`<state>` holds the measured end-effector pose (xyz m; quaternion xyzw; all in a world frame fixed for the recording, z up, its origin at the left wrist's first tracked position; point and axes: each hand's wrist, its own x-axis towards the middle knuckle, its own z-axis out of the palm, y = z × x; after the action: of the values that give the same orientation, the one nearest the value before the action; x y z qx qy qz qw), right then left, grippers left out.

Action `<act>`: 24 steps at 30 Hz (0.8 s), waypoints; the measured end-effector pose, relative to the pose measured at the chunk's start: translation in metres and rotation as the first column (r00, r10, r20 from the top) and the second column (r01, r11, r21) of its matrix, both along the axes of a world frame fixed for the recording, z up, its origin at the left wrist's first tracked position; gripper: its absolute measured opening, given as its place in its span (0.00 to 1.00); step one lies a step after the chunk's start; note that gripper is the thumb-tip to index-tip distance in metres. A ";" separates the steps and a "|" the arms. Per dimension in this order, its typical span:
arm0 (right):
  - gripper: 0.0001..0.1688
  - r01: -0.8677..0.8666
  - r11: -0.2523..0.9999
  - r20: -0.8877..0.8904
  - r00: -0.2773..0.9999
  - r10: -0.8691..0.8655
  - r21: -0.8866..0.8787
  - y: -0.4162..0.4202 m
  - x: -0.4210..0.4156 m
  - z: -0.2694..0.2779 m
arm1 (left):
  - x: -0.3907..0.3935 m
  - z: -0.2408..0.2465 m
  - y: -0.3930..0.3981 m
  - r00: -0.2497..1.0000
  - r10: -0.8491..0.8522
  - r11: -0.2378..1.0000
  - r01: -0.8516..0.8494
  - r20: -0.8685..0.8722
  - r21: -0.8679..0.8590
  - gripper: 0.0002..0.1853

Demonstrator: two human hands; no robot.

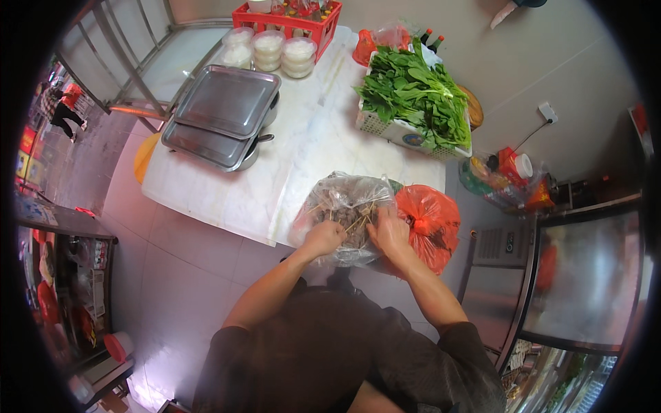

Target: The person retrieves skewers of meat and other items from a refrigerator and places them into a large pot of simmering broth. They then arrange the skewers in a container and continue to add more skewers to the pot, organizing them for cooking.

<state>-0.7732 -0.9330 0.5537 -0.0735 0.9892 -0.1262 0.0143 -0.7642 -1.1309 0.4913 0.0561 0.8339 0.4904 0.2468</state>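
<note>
A clear plastic bag (356, 187) lies at the near edge of the white-covered table, its mouth open over dark skewered food (355, 235) on thin wooden sticks. My left hand (325, 237) is at the bag's left side, fingers curled at the sticks; whether they grip one is unclear. On the right side of the opening, my right hand (390, 231) reaches in among the skewers, its fingertips partly hidden by food and plastic. A knotted red plastic bag (434, 227) sits against the clear bag, just right of my right hand.
Beyond the bags stands a white basket (397, 133) of leafy greens (418, 95). Lidded metal trays (227, 100), stacked tubs (298, 57) and a red bottle crate (325, 31) occupy the table's far left. A glass-door cabinet (581, 279) is at right, shelving (67, 232) at left. A person (62, 108) is outside.
</note>
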 end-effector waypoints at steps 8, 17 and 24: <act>0.17 0.442 0.630 0.486 0.866 -0.114 -0.639 0.009 0.007 -0.024 | 0.010 0.054 0.004 0.857 0.121 0.804 -0.381 0.501 0.457 0.11; 0.13 0.780 0.076 0.778 0.626 -0.056 -0.622 -0.029 0.023 -0.012 | 0.048 0.049 0.030 0.996 0.056 0.990 -0.046 -0.068 0.132 0.14; 0.08 0.779 0.171 0.798 0.586 0.141 -0.603 0.006 0.029 0.026 | 0.017 0.025 -0.001 0.938 -0.039 0.940 -0.083 -0.345 -0.331 0.14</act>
<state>-0.7441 -0.9274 0.5798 0.2302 0.5908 -0.7056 0.3164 -0.7471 -1.1319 0.5162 0.0885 0.9370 0.3238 0.0966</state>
